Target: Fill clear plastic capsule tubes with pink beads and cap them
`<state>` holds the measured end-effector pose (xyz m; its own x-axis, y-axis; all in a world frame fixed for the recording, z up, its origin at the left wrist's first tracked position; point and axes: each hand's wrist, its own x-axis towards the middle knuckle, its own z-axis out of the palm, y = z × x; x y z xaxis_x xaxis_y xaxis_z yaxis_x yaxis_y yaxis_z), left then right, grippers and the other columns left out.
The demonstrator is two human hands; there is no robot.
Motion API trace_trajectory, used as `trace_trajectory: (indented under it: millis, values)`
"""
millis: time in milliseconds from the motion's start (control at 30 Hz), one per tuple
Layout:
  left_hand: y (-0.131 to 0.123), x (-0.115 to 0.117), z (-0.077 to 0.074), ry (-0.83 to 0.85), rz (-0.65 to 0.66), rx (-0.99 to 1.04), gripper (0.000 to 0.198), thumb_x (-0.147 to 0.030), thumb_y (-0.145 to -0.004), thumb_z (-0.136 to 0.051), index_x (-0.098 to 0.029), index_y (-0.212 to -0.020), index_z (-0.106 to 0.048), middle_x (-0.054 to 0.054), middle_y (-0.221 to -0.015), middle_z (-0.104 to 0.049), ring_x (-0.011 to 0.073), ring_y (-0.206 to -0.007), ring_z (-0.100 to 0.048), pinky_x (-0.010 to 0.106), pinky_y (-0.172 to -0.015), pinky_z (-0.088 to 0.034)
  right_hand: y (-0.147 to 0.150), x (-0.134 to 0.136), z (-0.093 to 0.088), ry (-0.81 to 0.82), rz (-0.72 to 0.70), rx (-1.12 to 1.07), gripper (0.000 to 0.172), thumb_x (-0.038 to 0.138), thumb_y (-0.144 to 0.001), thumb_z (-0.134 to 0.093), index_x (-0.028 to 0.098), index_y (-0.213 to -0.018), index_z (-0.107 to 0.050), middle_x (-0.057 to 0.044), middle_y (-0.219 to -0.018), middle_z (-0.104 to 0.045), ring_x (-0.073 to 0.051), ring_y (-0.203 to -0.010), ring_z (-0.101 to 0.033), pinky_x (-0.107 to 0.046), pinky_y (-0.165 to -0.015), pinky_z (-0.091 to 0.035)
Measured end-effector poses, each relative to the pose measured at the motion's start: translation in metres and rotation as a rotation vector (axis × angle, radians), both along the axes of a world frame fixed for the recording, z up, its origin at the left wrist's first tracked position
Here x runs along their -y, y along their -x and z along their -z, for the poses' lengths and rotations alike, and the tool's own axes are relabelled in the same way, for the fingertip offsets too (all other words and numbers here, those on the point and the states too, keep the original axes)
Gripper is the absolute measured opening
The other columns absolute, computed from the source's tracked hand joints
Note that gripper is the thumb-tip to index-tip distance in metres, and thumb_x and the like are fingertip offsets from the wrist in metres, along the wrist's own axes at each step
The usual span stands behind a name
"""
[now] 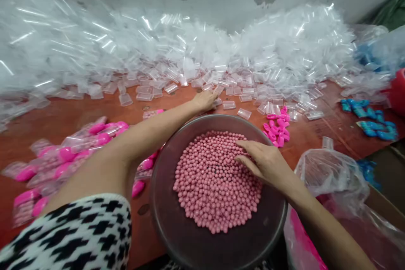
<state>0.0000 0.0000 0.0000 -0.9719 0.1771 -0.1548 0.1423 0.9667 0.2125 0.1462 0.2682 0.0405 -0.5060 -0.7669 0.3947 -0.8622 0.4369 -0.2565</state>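
Observation:
My left hand (205, 100) reaches past the far rim of the bowl, its fingers closed on a short clear plastic tube (217, 101) at the front of a heap. Just above the pink beads (218, 185), near their right side, is my right hand (261, 160). Its thumb and forefinger are apart with nothing visible between them; the other fingers are partly hidden. The beads lie in a wide dark bowl (221, 247) close to my body.
A large heap of clear tubes (177, 46) runs along the wall. Bead-filled tubes with pink caps (66, 154) lie on the red table (139, 114) to the left. Loose pink caps (278, 128), blue pieces (376, 128) and a clear plastic bag (332, 173) are on the right.

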Motion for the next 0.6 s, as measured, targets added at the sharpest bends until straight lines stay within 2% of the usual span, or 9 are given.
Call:
trace_trajectory:
  millis: [100, 200, 267, 367, 400, 467, 533, 600]
  values:
    - [0.001, 0.001, 0.003, 0.011, -0.007, -0.043, 0.043, -0.024, -0.086, -0.060, -0.016, -0.128, -0.059, 0.016, -0.131, -0.061, 0.0311, -0.119, -0.060, 0.040, -0.101, -0.046, 0.001, 0.000, 0.002, -0.013, -0.012, 0.031, 0.026, 0.027, -0.099, -0.051, 0.012, -0.118, -0.062, -0.013, -0.107, -0.076, -0.024, -0.092, -0.076, -0.037, -0.078, -0.063]
    - [-0.009, 0.011, -0.008, -0.029, 0.022, -0.167, 0.045, -0.022, -0.083, -0.060, -0.014, -0.128, -0.061, 0.016, -0.131, -0.059, 0.0290, -0.118, -0.059, 0.037, -0.100, -0.046, 0.002, -0.001, 0.002, 0.032, 0.016, 0.029, 0.031, 0.028, -0.099, -0.052, 0.014, -0.126, -0.059, -0.013, -0.115, -0.074, -0.024, -0.103, -0.073, -0.037, -0.087, -0.061]
    - [-0.024, 0.014, -0.028, -0.117, 0.071, -0.298, 0.039, -0.026, -0.081, -0.062, -0.013, -0.118, -0.068, 0.015, -0.121, -0.064, 0.0273, -0.108, -0.063, 0.035, -0.094, -0.048, 0.003, -0.001, 0.000, 0.121, 0.067, 0.001, 0.043, 0.030, -0.098, -0.055, 0.014, -0.138, -0.051, -0.017, -0.127, -0.068, -0.026, -0.119, -0.066, -0.040, -0.100, -0.056]
    - [-0.059, 0.003, -0.073, -0.276, 0.224, -0.403, 0.034, -0.037, -0.082, -0.060, -0.017, -0.105, -0.076, 0.009, -0.102, -0.069, 0.0209, -0.088, -0.065, 0.031, -0.083, -0.048, 0.006, 0.000, 0.000, 0.278, 0.134, 0.041, 0.065, 0.036, -0.095, -0.059, 0.016, -0.152, -0.034, -0.019, -0.145, -0.054, -0.027, -0.135, -0.052, -0.044, -0.109, -0.049]
    - [-0.074, -0.004, -0.088, -0.302, 0.297, -0.381, 0.034, -0.041, -0.081, -0.062, -0.018, -0.101, -0.077, 0.008, -0.095, -0.069, 0.0190, -0.082, -0.064, 0.029, -0.078, -0.047, 0.007, 0.000, 0.000, 0.312, 0.143, 0.096, 0.067, 0.038, -0.095, -0.059, 0.017, -0.153, -0.032, -0.018, -0.145, -0.054, -0.027, -0.134, -0.053, -0.043, -0.107, -0.050]
    - [-0.107, -0.024, -0.111, -0.390, 0.440, -0.268, 0.035, -0.046, -0.079, -0.066, -0.018, -0.095, -0.078, 0.004, -0.079, -0.067, 0.0151, -0.069, -0.061, 0.026, -0.068, -0.044, 0.008, 0.001, 0.000, 0.344, 0.129, 0.221, 0.057, 0.040, -0.096, -0.058, 0.018, -0.146, -0.042, -0.014, -0.133, -0.064, -0.024, -0.119, -0.063, -0.038, -0.097, -0.055]
    - [-0.137, -0.045, -0.122, -0.582, 0.397, -0.155, 0.027, -0.042, -0.079, -0.068, -0.018, -0.090, -0.076, 0.002, -0.074, -0.066, 0.0132, -0.065, -0.059, 0.024, -0.064, -0.044, 0.004, 0.001, -0.001, 0.359, 0.099, 0.326, 0.037, 0.038, -0.098, -0.054, 0.016, -0.127, -0.059, -0.010, -0.107, -0.072, -0.020, -0.093, -0.070, -0.033, -0.083, -0.056]
    - [-0.160, -0.064, -0.119, -0.841, 0.257, -0.035, 0.023, -0.039, -0.077, -0.073, -0.017, -0.087, -0.073, 0.001, -0.075, -0.069, 0.0133, -0.068, -0.062, 0.023, -0.064, -0.047, -0.005, 0.002, -0.004, 0.397, 0.085, 0.420, 0.030, 0.039, -0.100, -0.050, 0.015, -0.106, -0.066, -0.005, -0.085, -0.071, -0.015, -0.075, -0.067, -0.028, -0.072, -0.053]
